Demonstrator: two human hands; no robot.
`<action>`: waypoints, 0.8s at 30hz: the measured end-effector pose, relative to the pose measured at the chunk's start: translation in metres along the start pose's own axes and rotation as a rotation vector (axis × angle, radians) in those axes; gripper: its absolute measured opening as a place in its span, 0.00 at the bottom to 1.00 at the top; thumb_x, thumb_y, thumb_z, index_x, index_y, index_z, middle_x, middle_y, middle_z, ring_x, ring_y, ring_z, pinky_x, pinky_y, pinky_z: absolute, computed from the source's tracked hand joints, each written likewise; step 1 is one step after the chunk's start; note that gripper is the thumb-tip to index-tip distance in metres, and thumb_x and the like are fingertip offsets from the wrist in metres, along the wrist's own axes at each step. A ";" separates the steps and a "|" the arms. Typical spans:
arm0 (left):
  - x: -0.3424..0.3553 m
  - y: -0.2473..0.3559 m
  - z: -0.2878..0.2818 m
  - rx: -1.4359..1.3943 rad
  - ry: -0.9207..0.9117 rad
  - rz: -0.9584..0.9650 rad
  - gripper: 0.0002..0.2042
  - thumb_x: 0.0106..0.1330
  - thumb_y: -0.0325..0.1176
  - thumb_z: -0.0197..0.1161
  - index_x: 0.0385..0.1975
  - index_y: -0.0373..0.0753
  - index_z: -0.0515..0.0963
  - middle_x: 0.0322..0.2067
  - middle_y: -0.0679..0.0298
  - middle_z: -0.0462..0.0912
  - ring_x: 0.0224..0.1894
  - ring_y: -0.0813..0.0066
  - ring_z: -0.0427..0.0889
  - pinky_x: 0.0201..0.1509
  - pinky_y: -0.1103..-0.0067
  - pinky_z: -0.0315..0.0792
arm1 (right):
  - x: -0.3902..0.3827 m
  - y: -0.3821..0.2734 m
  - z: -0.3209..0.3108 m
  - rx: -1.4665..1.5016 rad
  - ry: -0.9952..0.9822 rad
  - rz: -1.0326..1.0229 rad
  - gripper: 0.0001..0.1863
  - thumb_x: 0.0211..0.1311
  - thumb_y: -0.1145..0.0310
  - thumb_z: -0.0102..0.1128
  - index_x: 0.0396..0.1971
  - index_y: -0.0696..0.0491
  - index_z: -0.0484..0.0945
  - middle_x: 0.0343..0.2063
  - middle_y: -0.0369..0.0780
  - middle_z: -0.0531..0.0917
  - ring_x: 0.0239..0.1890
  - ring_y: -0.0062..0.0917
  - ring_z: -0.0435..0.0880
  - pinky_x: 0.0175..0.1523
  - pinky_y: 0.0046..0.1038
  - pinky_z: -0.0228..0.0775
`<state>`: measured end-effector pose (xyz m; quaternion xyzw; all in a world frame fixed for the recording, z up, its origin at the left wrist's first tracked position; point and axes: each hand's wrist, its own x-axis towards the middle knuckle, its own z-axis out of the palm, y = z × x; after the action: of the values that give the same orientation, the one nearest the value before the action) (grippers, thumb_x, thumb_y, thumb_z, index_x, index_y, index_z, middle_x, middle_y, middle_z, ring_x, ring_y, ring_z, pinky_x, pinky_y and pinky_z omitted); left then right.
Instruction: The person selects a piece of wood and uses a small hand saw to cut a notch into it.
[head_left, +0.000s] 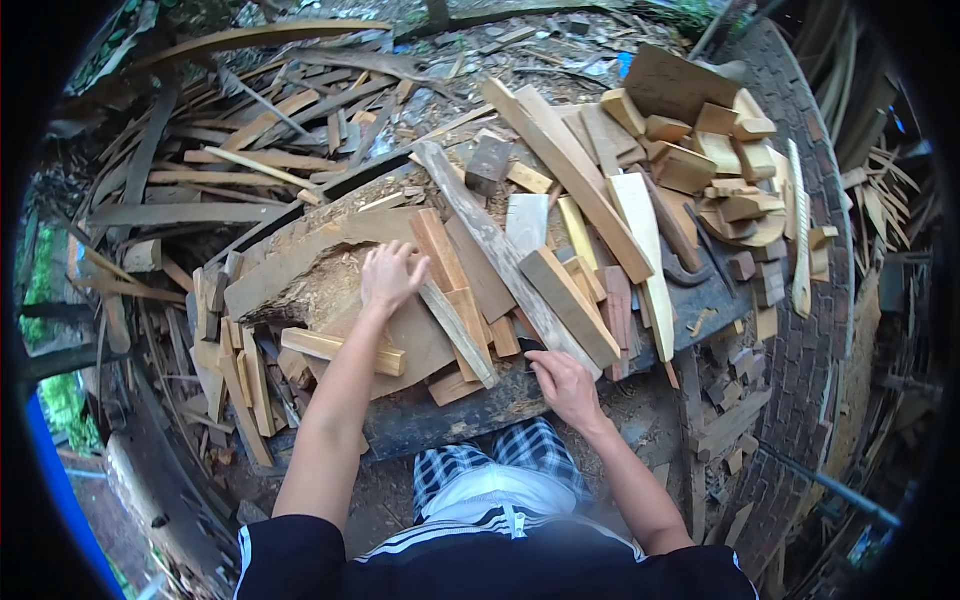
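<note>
My left hand (392, 275) lies over a broad wooden slab (300, 258) with a rough, hollowed edge and wood shavings along it. Its fingers are bent and a little apart, with nothing plainly held. Close by its fingertips are the upper end of a narrow weathered wooden strip (458, 335) and a reddish-brown board (436, 243). At the bench's near edge, my right hand (567, 385) is closed round a small black object (530, 346); only its tip shows, so its kind is unclear. Past that hand runs a long grey plank (490, 235), beside a thick light-brown block (570, 307).
A short squared stick (342, 350) lies under my left forearm. Toward the right are a long pale board (643, 255), a dark curved metal tool (690, 272) and piled curved wood pieces (715, 150). Scrap wood (240, 165) heaps behind the bench, and a brick surface (815, 300) borders the right.
</note>
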<state>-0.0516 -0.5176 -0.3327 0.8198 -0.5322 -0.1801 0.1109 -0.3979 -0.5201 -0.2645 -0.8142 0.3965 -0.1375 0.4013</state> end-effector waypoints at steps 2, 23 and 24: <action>-0.003 -0.005 0.001 0.136 0.097 0.135 0.16 0.66 0.48 0.61 0.35 0.41 0.84 0.39 0.58 0.82 0.48 0.59 0.78 0.59 0.64 0.69 | 0.020 -0.001 0.002 0.017 0.027 -0.025 0.10 0.65 0.74 0.58 0.44 0.57 0.83 0.36 0.46 0.86 0.39 0.42 0.85 0.45 0.36 0.76; -0.013 -0.008 -0.004 -0.069 0.149 0.033 0.21 0.61 0.48 0.69 0.17 0.41 0.70 0.16 0.61 0.76 0.19 0.62 0.79 0.23 0.69 0.71 | 0.282 0.070 0.005 -0.039 0.119 -0.224 0.10 0.63 0.78 0.59 0.42 0.56 0.84 0.37 0.46 0.84 0.42 0.40 0.84 0.49 0.35 0.76; -0.014 -0.008 -0.006 -0.069 0.157 0.037 0.21 0.61 0.48 0.69 0.17 0.41 0.70 0.16 0.61 0.76 0.19 0.62 0.79 0.23 0.69 0.71 | 0.293 0.085 -0.002 -0.097 0.183 -0.190 0.10 0.63 0.78 0.58 0.42 0.56 0.84 0.38 0.46 0.84 0.43 0.41 0.84 0.49 0.35 0.76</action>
<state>-0.0473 -0.5018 -0.3276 0.8171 -0.5304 -0.1315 0.1836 -0.2546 -0.7737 -0.3562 -0.8507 0.3586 -0.2291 0.3087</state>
